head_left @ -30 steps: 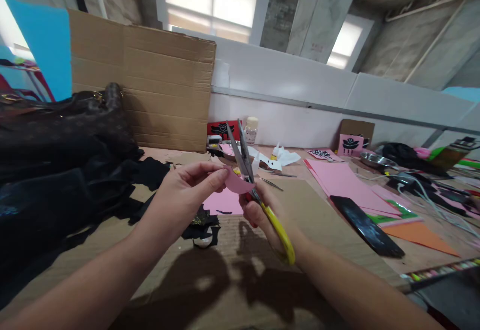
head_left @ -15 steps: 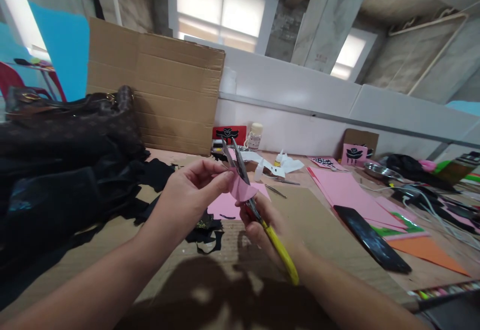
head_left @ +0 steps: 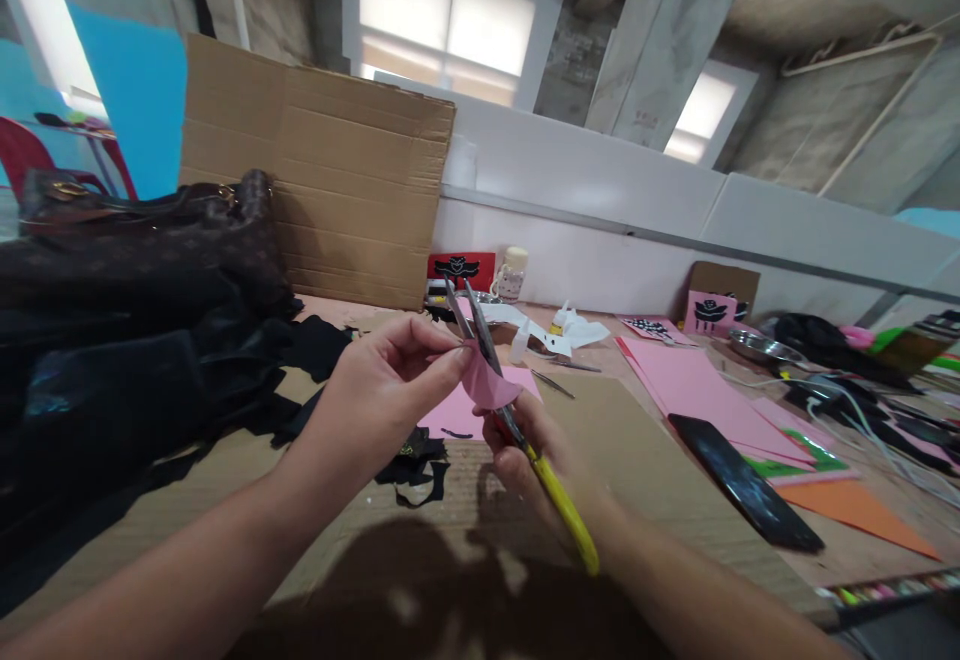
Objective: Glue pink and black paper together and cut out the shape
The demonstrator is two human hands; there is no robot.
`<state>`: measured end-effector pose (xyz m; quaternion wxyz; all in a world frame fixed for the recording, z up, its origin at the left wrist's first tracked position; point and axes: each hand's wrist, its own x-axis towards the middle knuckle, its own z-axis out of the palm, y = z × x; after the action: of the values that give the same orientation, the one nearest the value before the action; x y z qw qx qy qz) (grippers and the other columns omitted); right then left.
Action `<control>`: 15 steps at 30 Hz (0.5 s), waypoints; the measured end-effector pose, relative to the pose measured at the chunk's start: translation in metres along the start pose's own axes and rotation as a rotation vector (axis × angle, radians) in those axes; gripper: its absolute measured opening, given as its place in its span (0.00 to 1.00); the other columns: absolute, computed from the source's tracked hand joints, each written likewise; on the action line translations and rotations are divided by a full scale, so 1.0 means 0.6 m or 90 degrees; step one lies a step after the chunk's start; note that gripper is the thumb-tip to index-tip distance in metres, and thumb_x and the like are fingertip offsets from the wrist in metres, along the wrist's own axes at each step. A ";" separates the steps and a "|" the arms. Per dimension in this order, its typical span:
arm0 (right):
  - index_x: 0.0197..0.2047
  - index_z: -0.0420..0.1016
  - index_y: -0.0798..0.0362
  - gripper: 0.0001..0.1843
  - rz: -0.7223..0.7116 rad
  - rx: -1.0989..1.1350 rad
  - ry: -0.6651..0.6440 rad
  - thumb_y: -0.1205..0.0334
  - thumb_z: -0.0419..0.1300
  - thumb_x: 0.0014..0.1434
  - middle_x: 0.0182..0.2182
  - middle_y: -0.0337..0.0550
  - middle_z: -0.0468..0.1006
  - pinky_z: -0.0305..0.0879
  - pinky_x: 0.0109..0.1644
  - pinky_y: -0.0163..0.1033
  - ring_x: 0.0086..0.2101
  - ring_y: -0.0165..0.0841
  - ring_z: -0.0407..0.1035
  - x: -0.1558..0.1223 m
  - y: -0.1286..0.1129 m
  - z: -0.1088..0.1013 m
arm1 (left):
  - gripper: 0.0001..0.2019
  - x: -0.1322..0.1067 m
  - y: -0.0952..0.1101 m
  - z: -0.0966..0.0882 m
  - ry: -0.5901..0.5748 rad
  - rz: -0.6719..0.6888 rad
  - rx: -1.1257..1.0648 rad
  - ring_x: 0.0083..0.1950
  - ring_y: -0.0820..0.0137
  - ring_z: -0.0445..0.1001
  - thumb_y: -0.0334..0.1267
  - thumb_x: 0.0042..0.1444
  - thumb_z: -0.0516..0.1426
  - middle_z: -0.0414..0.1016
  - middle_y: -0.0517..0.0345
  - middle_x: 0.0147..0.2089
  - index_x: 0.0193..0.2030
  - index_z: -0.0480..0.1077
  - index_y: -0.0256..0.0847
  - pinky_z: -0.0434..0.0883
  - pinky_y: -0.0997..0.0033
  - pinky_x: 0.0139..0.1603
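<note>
My left hand (head_left: 382, 390) pinches a small pink paper piece (head_left: 484, 383) between thumb and fingers, held up above the table. My right hand (head_left: 536, 460) grips yellow-handled scissors (head_left: 517, 430), whose blades point up and away and straddle the pink piece. Below the hands a pink sheet (head_left: 457, 410) lies on a cardboard mat (head_left: 645, 450). Black paper scraps (head_left: 412, 460) lie just under my left hand.
A dark bag and black material (head_left: 127, 320) fill the left side. A cardboard panel (head_left: 322, 190) leans on the back wall. Pink sheets (head_left: 690, 380), a black phone (head_left: 746, 485), an orange sheet (head_left: 847, 500), cables, a small glue bottle (head_left: 512, 273) and white scraps (head_left: 555, 330) are spread to the right.
The scissor blades have drawn closer together on the pink piece. The view has shifted slightly; both hands stay in about the same place.
</note>
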<state>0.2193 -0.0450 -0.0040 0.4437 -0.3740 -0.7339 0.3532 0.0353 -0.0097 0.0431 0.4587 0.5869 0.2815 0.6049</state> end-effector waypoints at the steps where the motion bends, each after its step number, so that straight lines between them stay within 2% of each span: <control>1: 0.49 0.65 0.48 0.31 -0.002 0.004 -0.002 0.28 0.55 0.60 0.31 0.37 0.61 0.56 0.32 0.38 0.29 0.33 0.56 0.000 0.000 0.000 | 0.07 0.000 0.001 0.000 -0.002 0.000 0.001 0.31 0.75 0.74 0.35 0.51 0.67 0.76 0.64 0.29 0.29 0.73 0.41 0.72 0.78 0.35; 7: 0.48 0.65 0.50 0.33 0.003 0.002 -0.005 0.28 0.55 0.59 0.30 0.37 0.61 0.53 0.30 0.37 0.29 0.31 0.55 0.001 0.000 -0.001 | 0.07 0.000 0.005 0.001 -0.007 0.000 0.008 0.29 0.76 0.73 0.34 0.51 0.66 0.76 0.65 0.28 0.28 0.72 0.41 0.72 0.79 0.33; 15: 0.49 0.66 0.50 0.28 -0.023 0.015 -0.004 0.33 0.57 0.62 0.30 0.36 0.62 0.53 0.31 0.37 0.28 0.30 0.54 -0.001 0.010 -0.001 | 0.07 0.002 0.003 0.001 -0.017 -0.002 -0.001 0.30 0.77 0.74 0.35 0.52 0.66 0.77 0.64 0.29 0.29 0.72 0.40 0.72 0.80 0.34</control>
<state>0.2213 -0.0426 -0.0092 0.4524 -0.3539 -0.7376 0.3549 0.0358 -0.0094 0.0454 0.4637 0.5942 0.2756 0.5966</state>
